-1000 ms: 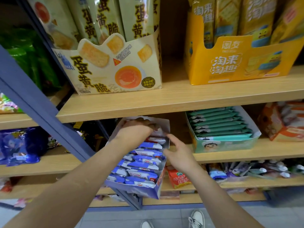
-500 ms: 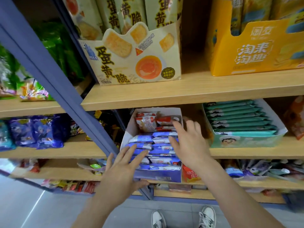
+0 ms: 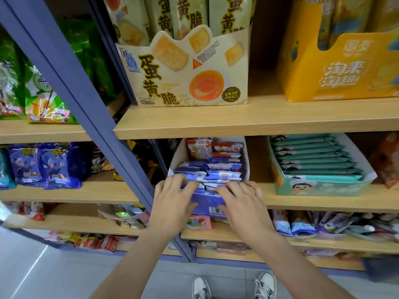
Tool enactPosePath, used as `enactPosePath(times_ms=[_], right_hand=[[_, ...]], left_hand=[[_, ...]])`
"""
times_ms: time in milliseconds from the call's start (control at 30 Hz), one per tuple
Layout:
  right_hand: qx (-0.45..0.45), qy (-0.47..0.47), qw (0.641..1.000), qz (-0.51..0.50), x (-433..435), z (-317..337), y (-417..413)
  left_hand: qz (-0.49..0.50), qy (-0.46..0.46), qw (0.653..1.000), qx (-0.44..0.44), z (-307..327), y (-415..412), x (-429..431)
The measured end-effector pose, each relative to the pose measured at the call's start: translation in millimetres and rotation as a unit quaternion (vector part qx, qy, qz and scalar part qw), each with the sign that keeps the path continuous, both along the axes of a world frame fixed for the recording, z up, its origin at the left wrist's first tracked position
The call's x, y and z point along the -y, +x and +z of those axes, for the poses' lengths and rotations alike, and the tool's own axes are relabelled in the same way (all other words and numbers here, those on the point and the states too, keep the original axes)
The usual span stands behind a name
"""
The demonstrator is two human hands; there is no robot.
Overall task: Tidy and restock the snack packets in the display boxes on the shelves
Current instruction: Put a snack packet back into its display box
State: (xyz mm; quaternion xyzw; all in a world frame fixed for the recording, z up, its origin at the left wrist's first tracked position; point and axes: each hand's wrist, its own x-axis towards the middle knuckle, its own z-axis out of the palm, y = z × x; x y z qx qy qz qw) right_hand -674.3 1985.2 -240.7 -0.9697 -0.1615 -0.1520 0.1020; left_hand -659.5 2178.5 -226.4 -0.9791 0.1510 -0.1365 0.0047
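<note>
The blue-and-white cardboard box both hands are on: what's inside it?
The blue-and-white cardboard display box holds blue-and-white snack packets at the front and red-and-white packets behind. The left hand and right hand cover the front row; lower layers are hidden.

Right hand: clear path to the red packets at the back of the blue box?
Probably yes. The right hand rests on the blue box front; red packets lie uncovered behind, though the shelf above leaves limited headroom.

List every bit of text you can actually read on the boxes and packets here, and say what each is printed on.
"蛋黄脆": cream display box, upper shelf.
"淘来淘趣": yellow display box, upper shelf.
Round badge on the cream box, small brand line on the yellow box: too small.
Blue box held by left hand and right hand: barcode only, digits blurred.
Packet lettering: unreadable.
</note>
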Motion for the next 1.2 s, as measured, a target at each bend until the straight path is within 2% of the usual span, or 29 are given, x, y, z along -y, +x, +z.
enactPosePath(times_ms=[67,167,300,400,500,600,700,800,900,1000,1100,1200], right_hand=[[0.022,-0.005,1.0,-0.007,3,-3,3],[0.026,-0.028,0.999,-0.021,5,-8,9],[-0.039,-0.042,0.997,-0.049,1,3,18],[-0.075,0.017,0.994,-0.079,-2,7,17],[-0.065,0.072,0.992,-0.086,2,1,13],[-0.05,0.1,0.993,-0.036,9,1,13],[-0.058,0.129,0.99,-0.013,23,11,8],[-0.032,0.135,0.987,-0.085,61,15,0],[-0.052,0.107,0.978,-0.172,111,7,-2],[-0.073,0.085,0.974,-0.195,133,-6,4],[-0.065,0.143,0.967,-0.203,128,-5,8],[-0.073,0.166,0.972,-0.147,112,-5,1]], left_hand=[[-0.054,-0.004,0.998,0.042,-10,-1,-3],[-0.053,-0.013,0.997,0.046,-14,7,-8],[-0.03,0.02,0.999,0.029,-10,17,-4],[-0.005,0.043,0.999,0.029,-10,23,2],[0.015,0.027,0.999,0.026,-9,30,9],[0.024,0.002,0.999,0.04,-10,37,15],[0.063,-0.008,0.998,0.017,-5,47,23],[0.088,0.004,0.996,-0.007,-2,55,36],[0.109,-0.005,0.994,-0.01,-2,50,47],[0.019,-0.057,0.997,0.056,-8,28,76],[-0.099,-0.1,0.99,-0.016,-6,5,126],[-0.094,-0.133,0.979,-0.119,-9,9,161]])
